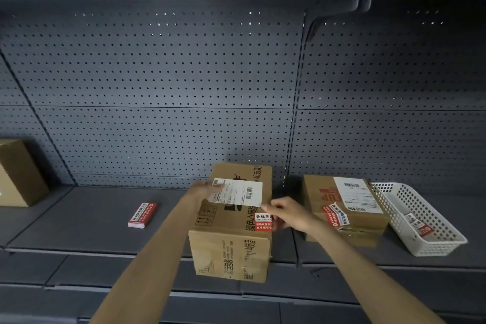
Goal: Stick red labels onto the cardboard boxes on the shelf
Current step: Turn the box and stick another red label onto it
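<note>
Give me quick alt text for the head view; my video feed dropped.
The right hand presses a red label onto the top of the centre cardboard box while the left hand steadies it. A labelled second box, a white basket and a stack of red labels sit on the grey shelf.

Head cam, looks fwd and slightly down, close to shelf (79, 218)

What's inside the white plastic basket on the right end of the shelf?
The white basket holds a few loose red-and-white label pieces on its floor. Nothing else shows, though the near wall hides part of the floor.
</note>
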